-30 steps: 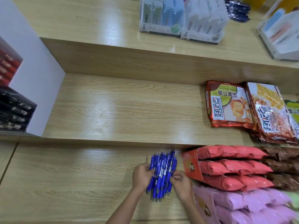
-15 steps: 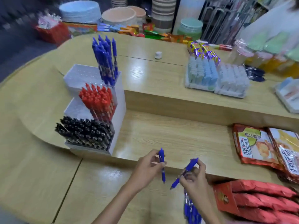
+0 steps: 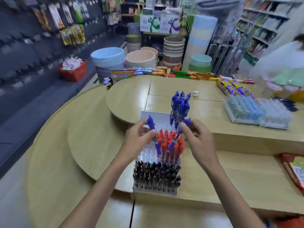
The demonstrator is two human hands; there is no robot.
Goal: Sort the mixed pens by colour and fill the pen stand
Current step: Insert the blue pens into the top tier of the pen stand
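A white stepped pen stand [image 3: 148,116] sits on the wooden counter. Its front step is packed with black pens [image 3: 156,176], the middle step holds red pens [image 3: 170,142], and several blue pens [image 3: 180,106] stand at the right of the top step. My left hand [image 3: 137,142] pinches one blue pen [image 3: 153,134], held nearly upright over the middle step. My right hand [image 3: 198,139] grips another blue pen [image 3: 178,137], slanted above the red pens.
A white tray of small boxes [image 3: 256,112] lies on the upper counter tier at right. A small white cap [image 3: 195,93] sits behind the stand. Snack packets [image 3: 294,171] lie at the right edge. A person in white [image 3: 279,63] stands at far right.
Both hands have risen from the lower tier, each with one blue pen, and now hover over the stand. The view tilted up; the blue pen bundle is out of sight.
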